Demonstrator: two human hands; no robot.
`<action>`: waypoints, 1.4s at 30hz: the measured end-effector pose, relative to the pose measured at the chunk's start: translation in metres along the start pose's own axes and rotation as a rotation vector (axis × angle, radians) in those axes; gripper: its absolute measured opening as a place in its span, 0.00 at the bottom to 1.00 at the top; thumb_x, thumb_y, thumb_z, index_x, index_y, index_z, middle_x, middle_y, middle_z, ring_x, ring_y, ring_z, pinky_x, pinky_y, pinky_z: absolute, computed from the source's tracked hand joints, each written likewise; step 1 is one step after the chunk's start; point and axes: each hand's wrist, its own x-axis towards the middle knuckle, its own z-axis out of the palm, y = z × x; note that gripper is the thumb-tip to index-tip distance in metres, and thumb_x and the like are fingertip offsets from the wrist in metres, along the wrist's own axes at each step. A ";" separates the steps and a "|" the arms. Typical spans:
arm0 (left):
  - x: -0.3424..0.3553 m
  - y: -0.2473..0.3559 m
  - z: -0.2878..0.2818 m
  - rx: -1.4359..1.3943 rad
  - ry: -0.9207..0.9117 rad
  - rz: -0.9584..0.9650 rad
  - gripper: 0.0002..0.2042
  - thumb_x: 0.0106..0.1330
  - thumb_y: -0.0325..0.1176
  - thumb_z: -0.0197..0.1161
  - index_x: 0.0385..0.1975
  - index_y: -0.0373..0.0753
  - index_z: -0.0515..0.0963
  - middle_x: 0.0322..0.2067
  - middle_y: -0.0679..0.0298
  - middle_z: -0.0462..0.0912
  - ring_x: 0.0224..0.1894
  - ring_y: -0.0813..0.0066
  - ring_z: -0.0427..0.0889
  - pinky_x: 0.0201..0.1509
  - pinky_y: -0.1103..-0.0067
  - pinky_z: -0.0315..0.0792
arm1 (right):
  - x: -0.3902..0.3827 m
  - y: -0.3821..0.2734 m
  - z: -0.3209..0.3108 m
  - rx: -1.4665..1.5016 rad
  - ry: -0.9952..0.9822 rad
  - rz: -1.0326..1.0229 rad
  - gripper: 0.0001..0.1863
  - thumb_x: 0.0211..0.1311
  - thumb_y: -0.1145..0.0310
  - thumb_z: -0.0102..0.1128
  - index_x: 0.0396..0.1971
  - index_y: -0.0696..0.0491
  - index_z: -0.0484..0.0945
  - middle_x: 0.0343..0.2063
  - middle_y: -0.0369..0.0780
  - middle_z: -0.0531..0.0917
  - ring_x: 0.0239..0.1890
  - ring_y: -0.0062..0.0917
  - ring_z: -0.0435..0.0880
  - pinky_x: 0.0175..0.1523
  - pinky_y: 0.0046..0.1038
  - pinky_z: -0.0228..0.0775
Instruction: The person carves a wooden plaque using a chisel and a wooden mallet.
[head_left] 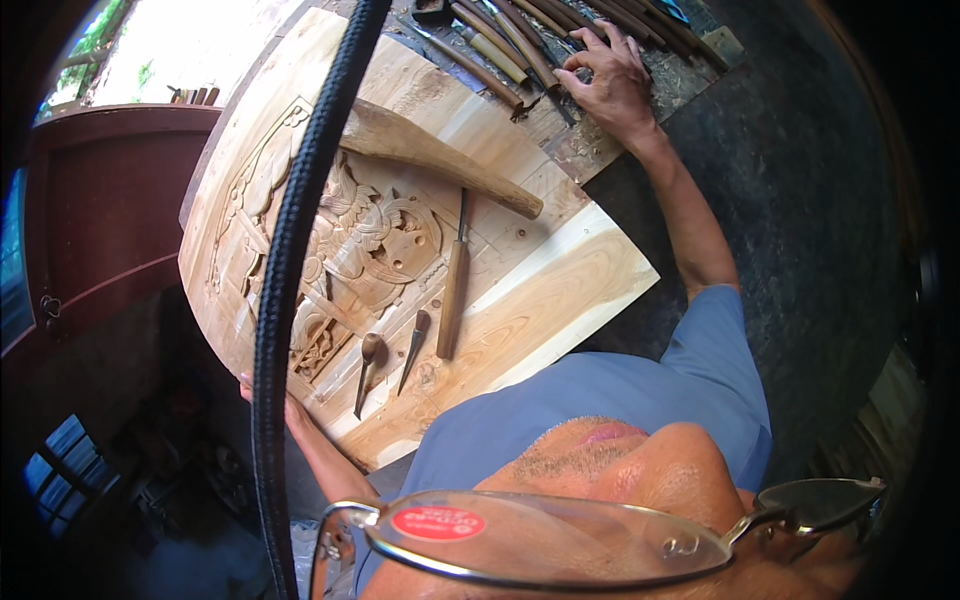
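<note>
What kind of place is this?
Probably a woodcarving workshop: there's a broad, pale wooden panel carved with raised patterns, slim brown wooden-handled tools, and a thick, tan wooden club lying on the panel.

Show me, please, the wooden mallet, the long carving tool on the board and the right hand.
Wooden mallet [445, 163]: head view, middle of its body.
Long carving tool [457, 276]: head view, upper part of handle.
Right hand [614, 88]: head view, back of hand.

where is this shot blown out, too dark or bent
In the head view, the upper-left opening is blown out to white; same view, the lower left mostly sinks into darkness, and the carved board has a bowed left edge.
</note>
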 end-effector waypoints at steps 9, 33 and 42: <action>-0.001 0.005 0.000 0.004 -0.019 -0.022 0.36 0.74 0.64 0.47 0.59 0.33 0.76 0.54 0.43 0.82 0.56 0.43 0.80 0.59 0.59 0.71 | 0.001 0.051 -0.024 -0.169 0.163 0.042 0.05 0.58 0.65 0.73 0.33 0.48 0.88 0.53 0.33 0.86 0.64 0.38 0.75 0.67 0.41 0.64; 0.010 -0.015 0.001 0.062 0.007 -0.030 0.36 0.74 0.65 0.46 0.58 0.34 0.77 0.53 0.45 0.83 0.56 0.44 0.80 0.60 0.58 0.71 | -0.034 0.048 0.003 -0.029 0.085 0.000 0.08 0.52 0.68 0.76 0.31 0.53 0.86 0.54 0.42 0.85 0.66 0.41 0.73 0.69 0.41 0.64; 0.008 -0.014 0.002 0.050 0.015 -0.050 0.36 0.74 0.65 0.47 0.59 0.35 0.77 0.53 0.46 0.83 0.56 0.44 0.80 0.59 0.58 0.71 | -0.032 0.027 -0.011 0.025 -0.023 0.031 0.08 0.55 0.71 0.74 0.29 0.56 0.82 0.55 0.45 0.84 0.67 0.43 0.72 0.69 0.41 0.65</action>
